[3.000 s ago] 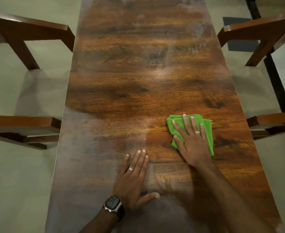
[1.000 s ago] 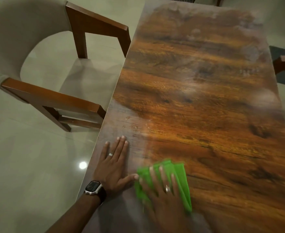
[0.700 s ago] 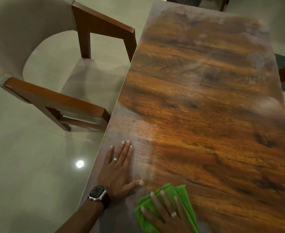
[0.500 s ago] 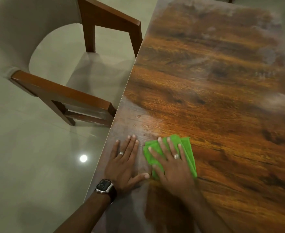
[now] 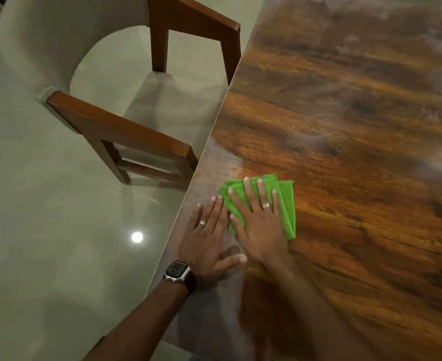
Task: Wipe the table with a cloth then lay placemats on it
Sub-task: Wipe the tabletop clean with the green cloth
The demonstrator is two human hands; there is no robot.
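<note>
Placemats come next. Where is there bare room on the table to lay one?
The table is bare beyond and right of the green cloth. The near left edge is crowded: the right hand presses the cloth and the left hand rests flat beside it.

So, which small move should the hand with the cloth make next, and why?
Probably slide the right hand and the green cloth away from the body, along the left edge of the table: a dull film shows there, and the left hand lies flat beside the cloth.
</note>
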